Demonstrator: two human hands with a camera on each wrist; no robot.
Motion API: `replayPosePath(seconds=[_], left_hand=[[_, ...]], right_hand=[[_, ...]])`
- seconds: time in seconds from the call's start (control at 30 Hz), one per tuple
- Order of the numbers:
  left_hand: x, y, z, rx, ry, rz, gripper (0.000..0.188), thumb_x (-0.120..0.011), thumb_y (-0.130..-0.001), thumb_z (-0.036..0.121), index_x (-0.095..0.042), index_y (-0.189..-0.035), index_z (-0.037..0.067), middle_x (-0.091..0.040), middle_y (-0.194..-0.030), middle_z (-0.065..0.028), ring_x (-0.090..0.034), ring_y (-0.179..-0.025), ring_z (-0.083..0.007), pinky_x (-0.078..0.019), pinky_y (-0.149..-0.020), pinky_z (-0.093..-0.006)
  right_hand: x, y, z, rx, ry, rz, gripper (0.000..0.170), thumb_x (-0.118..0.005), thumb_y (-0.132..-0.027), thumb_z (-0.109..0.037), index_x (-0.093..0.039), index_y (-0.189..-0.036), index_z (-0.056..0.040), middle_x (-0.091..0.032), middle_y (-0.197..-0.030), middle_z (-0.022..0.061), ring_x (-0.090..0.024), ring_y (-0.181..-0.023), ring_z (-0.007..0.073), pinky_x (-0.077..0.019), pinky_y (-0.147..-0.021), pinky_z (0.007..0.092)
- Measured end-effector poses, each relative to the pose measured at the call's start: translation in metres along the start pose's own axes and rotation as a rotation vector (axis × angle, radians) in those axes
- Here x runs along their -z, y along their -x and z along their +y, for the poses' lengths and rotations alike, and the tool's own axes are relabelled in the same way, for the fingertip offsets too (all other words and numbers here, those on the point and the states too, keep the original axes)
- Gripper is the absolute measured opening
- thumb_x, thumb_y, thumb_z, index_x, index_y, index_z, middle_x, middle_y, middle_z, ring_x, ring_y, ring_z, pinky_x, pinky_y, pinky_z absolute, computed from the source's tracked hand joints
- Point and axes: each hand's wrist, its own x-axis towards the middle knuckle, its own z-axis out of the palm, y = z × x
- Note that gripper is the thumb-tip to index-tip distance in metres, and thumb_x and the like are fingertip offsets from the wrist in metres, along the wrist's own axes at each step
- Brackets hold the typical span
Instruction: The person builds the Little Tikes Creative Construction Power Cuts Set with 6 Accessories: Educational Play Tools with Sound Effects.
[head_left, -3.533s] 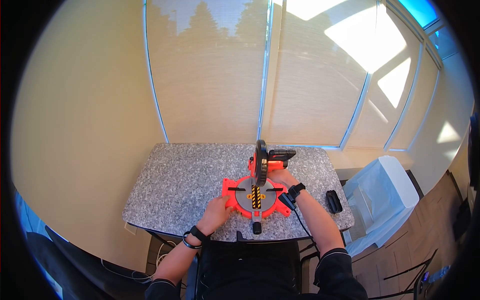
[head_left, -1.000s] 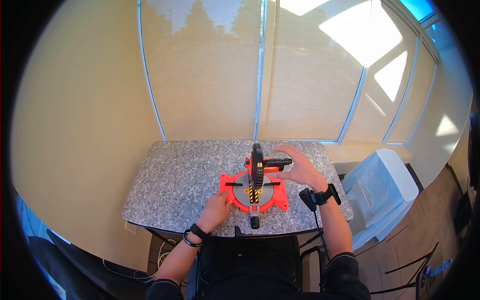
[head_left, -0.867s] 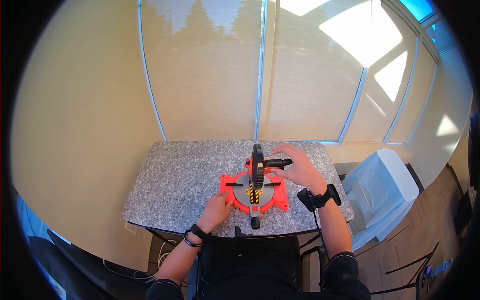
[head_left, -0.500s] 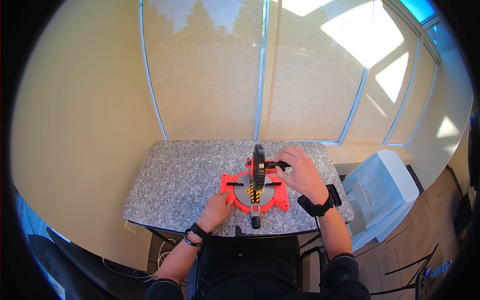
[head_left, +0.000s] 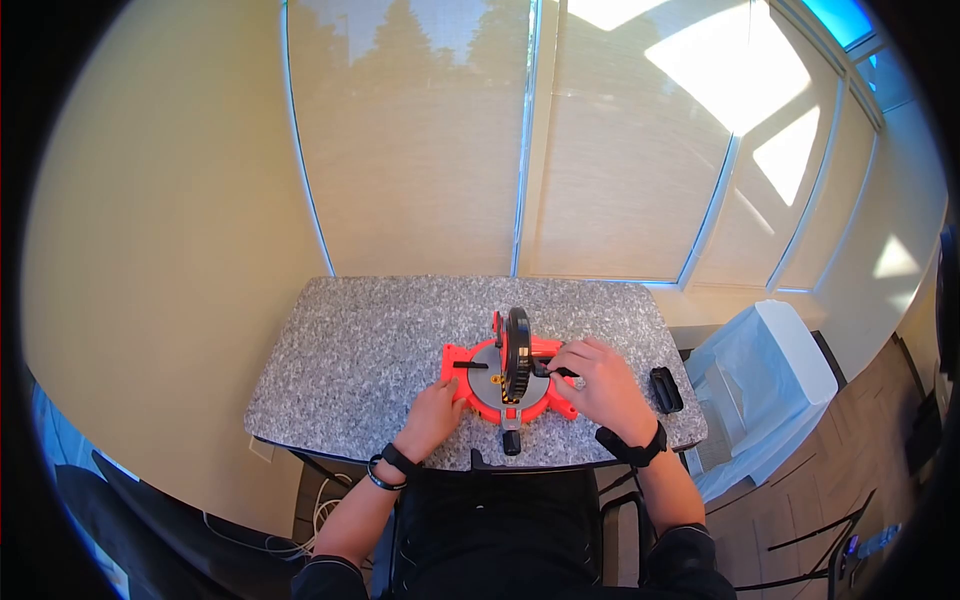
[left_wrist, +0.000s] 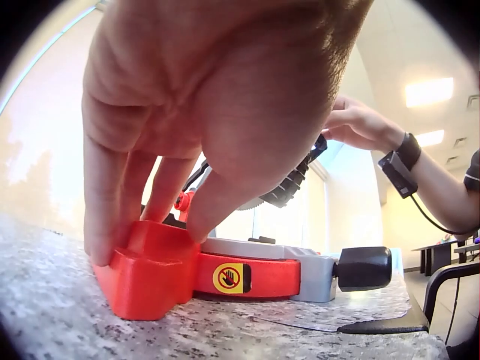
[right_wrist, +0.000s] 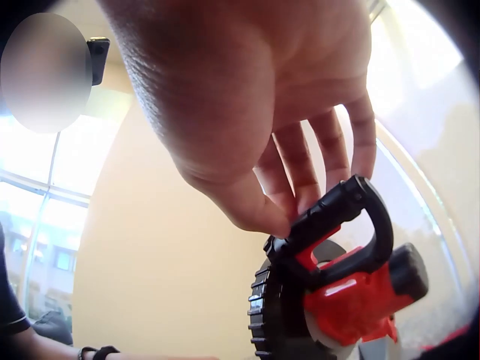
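Observation:
A toy miter saw with a red base [head_left: 456,372] and grey round plate stands near the table's front edge. The left hand [head_left: 432,415] grips the base's left end; in the left wrist view its fingers and thumb straddle the red corner block [left_wrist: 154,281]. The right hand [head_left: 603,388] pinches the saw's black handle [right_wrist: 322,217] between thumb and fingertips, the palm above it. The black ridged wheel guard [head_left: 518,350] stands upright over the plate, hiding part of the yellow-black striped strip. A black knob [left_wrist: 364,268] sticks out at the front of the base.
A small black open tray [head_left: 666,390] lies near the right edge of the speckled grey table [head_left: 350,350]. To the table's right stands a white bin with a translucent liner [head_left: 735,400]. Shaded windows [head_left: 420,180] rise behind. A cable coil lies under the table, left.
The right hand has closed on the handle and moved down and nearer the body; the wheel and handle have swung down with it. The tray shows again beside the wrist. The left hand keeps its hold.

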Motion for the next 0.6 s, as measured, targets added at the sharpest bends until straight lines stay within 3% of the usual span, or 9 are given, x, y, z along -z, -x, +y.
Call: replayPosePath(seconds=[0.6], left_hand=[[-0.003, 0.000, -0.002, 0.004, -0.012, -0.003, 0.042, -0.071, -0.089, 0.017, -0.062, -0.121, -0.008, -0.068, -0.106, -0.0268, -0.065, -0.098, -0.0449, -0.0546, -0.082, -0.0506]], right_hand=[[-0.020, 0.022, 0.004, -0.013, -0.028, -0.099, 0.011, -0.078, -0.079, -0.012, -0.074, -0.087, -0.0062, -0.069, -0.089, 0.0064, -0.067, -0.089, 0.0282, -0.0562, -0.079, 0.0389]])
